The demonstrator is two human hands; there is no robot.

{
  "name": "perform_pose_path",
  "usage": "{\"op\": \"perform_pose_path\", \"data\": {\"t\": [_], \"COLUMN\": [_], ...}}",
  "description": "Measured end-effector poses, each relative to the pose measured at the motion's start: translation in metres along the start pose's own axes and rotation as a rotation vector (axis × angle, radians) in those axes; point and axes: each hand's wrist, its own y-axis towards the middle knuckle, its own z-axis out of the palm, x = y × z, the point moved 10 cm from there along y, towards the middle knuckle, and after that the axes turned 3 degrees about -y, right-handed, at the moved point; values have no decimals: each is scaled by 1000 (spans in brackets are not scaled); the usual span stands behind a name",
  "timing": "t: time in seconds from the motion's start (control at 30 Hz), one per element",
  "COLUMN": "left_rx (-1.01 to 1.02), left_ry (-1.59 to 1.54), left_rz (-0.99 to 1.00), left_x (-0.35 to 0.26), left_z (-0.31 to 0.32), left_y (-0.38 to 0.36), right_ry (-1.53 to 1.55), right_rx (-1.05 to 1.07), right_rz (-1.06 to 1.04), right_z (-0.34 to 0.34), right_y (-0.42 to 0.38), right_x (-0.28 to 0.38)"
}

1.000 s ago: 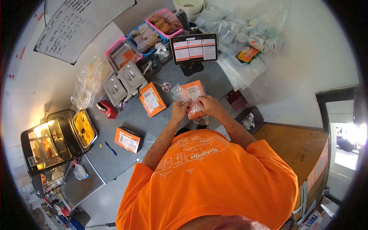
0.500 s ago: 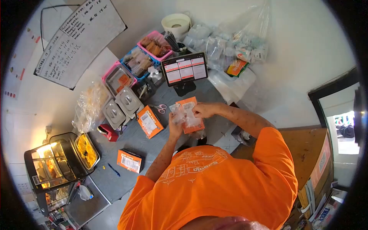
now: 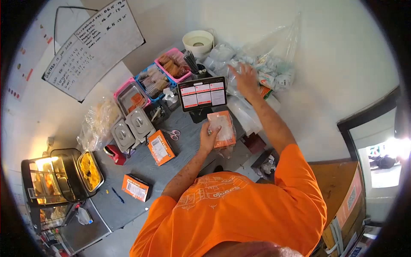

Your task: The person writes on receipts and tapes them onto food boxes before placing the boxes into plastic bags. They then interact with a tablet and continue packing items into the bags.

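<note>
My left hand [image 3: 208, 137] grips the left side of an orange box [image 3: 227, 138] near the table's edge. Clear plastic lies over the box's top and hangs below its near edge. My right hand [image 3: 245, 80], fingers spread and nothing in them, is raised in front of a heap of clear plastic bags [image 3: 222, 52] against the wall. A tablet [image 3: 202, 94] on a stand shows red and white panels just beyond the box. Two more orange boxes with printed labels lie on the table to the left, one nearer the middle [image 3: 161, 147] and one lower [image 3: 136, 187].
Scissors [image 3: 173, 134] lie beside the middle box. Two lidded steel containers [image 3: 140, 123], a red stapler-like object [image 3: 114, 154] and a tray of yellow food [image 3: 90, 171] stand leftward. A lit food warmer [image 3: 48, 184] is at far left. A blue pen [image 3: 117, 195] rests near the lower box.
My right hand has left the box and moved up and right to the plastic bags, its fingers opening. My left hand stays on the box. The view has shifted slightly.
</note>
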Motion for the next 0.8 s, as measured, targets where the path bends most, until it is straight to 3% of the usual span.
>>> {"op": "perform_pose_path", "data": {"t": [0.07, 0.13, 0.2, 0.23, 0.3, 0.4, 0.43, 0.5, 0.53, 0.6, 0.63, 0.8], "left_rx": [-122, -130, -154, -112, 10, -4, -13, -23, -24, 278, 529, 557], "left_ry": [64, 126, 185, 266, 308, 389, 381, 369, 359, 114, -203, -339], "left_rz": [259, 275, 304, 312, 296, 438, 441, 706, 712, 495, 230, 168], "left_x": [-37, -76, -104, -109, -120, -170, -189, -248, -263, -264, -239, -241], "left_z": [-12, -28, -50, -53, -51, -34, -28, -10, -5, 25, 50, 57], "left_y": [3, 8, 24, 31, 42, 45, 46, 29, 24, 26, 30, 8], "right_ry": [-3, -10, 598, 597, 1341, 1538, 1531, 1542, 1532, 1348, 1339, 1131], "right_rx": [-17, -40, 209, 201, 171, 225, 227, 321, 318, 246, 243, 245], "right_rz": [-131, -260, -78, -102, 217, 210, 199, 189, 187, 159, 164, 239], "right_z": [30, 37, 51, 42, -8, -100, -119, -146, -160, -190, -199, -227], "right_y": [7, 13, 42, 50, 51, 55, 54, 45, 41, 33, 27, 1], "right_x": [-28, -34, -52, -50, -64, -55, -57, -57, -57, -58, -60, -79]}}
